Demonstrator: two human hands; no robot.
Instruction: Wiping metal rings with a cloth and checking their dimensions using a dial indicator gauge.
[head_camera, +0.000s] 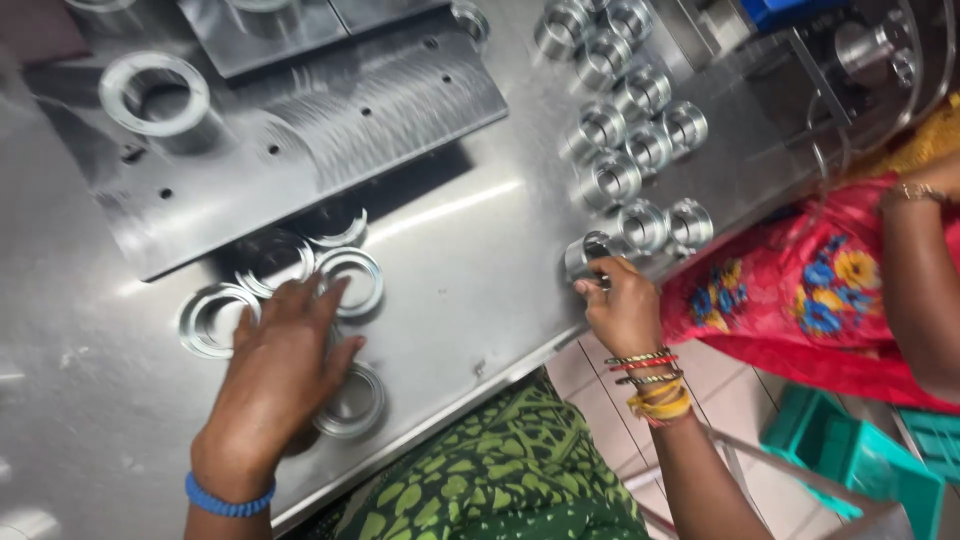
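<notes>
Silver rings (349, 281); green patterned garment (490, 465); red floral cloth (790, 290); blue wristband (228, 500).

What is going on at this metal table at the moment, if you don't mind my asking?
A person is working at a steel table. Their left hand lies flat over a cluster of flat metal rings, covering some of them. Their right hand grips a short metal sleeve at the near end of a group of similar sleeves. Another person's arm shows at the right edge.
</notes>
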